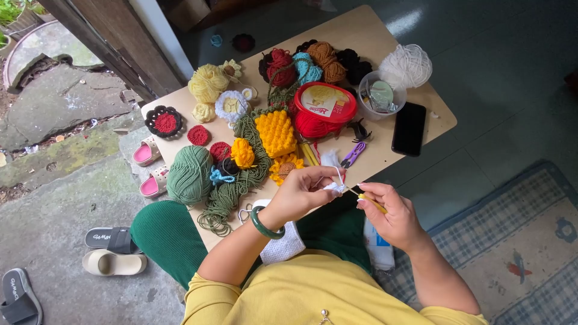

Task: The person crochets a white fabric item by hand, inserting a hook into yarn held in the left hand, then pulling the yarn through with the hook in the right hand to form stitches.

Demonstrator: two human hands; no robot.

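My left hand (301, 194), with a green bangle on the wrist, pinches a small white crochet piece (335, 187) above the near edge of a low wooden table (373, 36). A white yarn strand runs up from the piece over my fingers. My right hand (391, 213) grips a yellow-handled crochet hook (372, 202) whose tip points into the white piece. Both hands meet just in front of my lap.
The table holds several yarn balls, a green ball (189, 174), loose green yarn, crocheted flowers and coasters, a yellow textured square (276, 132), a red-lidded tub (324, 102), a clear cup, purple scissors (353, 154) and a black phone (409, 127). Sandals lie on the floor at left; a rug at right.
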